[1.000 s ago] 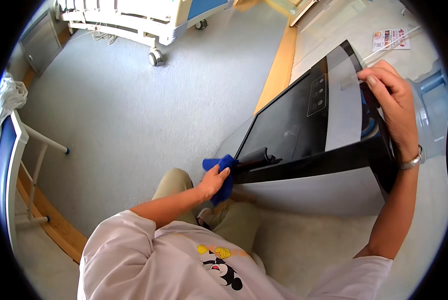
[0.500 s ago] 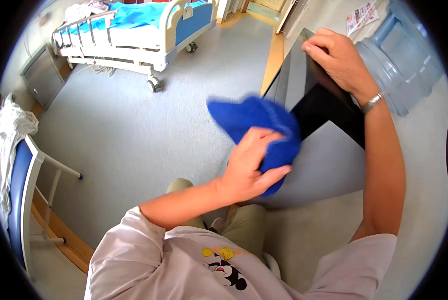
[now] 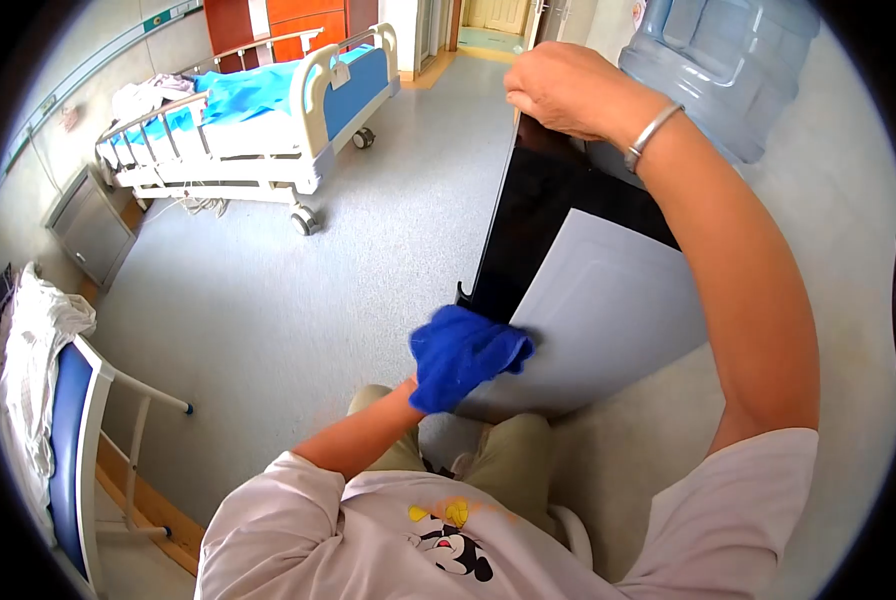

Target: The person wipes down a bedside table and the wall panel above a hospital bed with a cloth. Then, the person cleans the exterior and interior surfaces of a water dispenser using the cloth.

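Observation:
My left hand (image 3: 412, 392) is mostly covered by a crumpled blue cloth (image 3: 468, 357), which it holds at the near lower corner of a water dispenser (image 3: 608, 300). The dispenser has a glossy black face and a light grey side panel. A small black hook-shaped piece (image 3: 462, 292) sticks out just above the cloth. My right hand (image 3: 580, 92), with a silver bangle at the wrist, is curled over the dispenser's far top edge. Its fingertips are partly hidden. Behind that wrist stands a clear blue water bottle (image 3: 723, 70).
A wheeled hospital bed (image 3: 313, 130) with blue bedding stands at the far left. Along the left wall is a grey cabinet (image 3: 90, 228). A blue padded seat with white frame (image 3: 98, 400) and a white cloth (image 3: 33, 340) is near my left side. Grey floor (image 3: 228, 310) lies between.
My left hand has swung the blue cloth down and left, from over the dispenser's upper part to its lower corner. The view has shifted; my right hand still grips the top edge.

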`<control>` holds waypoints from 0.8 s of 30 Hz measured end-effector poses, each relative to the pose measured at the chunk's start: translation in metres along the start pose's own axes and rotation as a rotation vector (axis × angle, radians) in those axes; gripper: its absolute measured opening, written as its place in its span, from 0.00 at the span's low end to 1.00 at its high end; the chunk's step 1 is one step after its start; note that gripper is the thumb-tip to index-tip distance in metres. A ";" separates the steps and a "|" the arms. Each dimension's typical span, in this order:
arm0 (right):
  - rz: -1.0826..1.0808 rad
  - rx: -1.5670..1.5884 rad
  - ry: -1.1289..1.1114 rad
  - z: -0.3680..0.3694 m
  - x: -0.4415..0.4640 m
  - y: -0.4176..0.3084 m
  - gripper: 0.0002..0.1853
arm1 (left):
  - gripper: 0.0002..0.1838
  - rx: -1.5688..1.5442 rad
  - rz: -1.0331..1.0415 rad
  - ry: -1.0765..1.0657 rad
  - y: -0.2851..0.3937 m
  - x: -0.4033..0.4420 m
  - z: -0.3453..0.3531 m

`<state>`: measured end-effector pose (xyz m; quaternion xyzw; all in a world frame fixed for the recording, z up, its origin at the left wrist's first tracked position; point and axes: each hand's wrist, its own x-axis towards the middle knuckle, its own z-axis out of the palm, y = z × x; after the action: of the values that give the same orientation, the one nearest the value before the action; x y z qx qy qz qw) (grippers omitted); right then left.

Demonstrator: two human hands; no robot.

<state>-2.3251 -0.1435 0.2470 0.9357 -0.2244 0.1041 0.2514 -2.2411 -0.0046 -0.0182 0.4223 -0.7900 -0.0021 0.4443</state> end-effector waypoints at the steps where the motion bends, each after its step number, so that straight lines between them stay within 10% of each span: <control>1: -0.019 0.014 -0.040 0.002 0.005 0.003 0.12 | 0.09 -0.311 -0.226 -0.049 -0.003 0.001 0.003; 3: -0.046 0.029 -0.078 0.001 0.016 0.004 0.12 | 0.08 -0.619 -0.457 -0.092 -0.002 0.008 -0.001; 8: 0.037 0.102 -0.370 -0.008 0.034 0.010 0.11 | 0.26 0.507 0.274 0.323 -0.016 0.032 0.009; 18: 0.213 0.484 -0.502 0.032 0.060 0.054 0.09 | 0.39 0.047 0.220 0.569 0.019 0.125 -0.055; 24: 0.267 0.526 -0.339 0.025 0.046 0.040 0.12 | 0.20 -0.153 0.128 0.578 0.004 0.087 -0.023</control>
<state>-2.3017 -0.2036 0.2568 0.9349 -0.3490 0.0333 -0.0551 -2.2494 -0.0519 0.0584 0.3204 -0.6535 0.0867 0.6803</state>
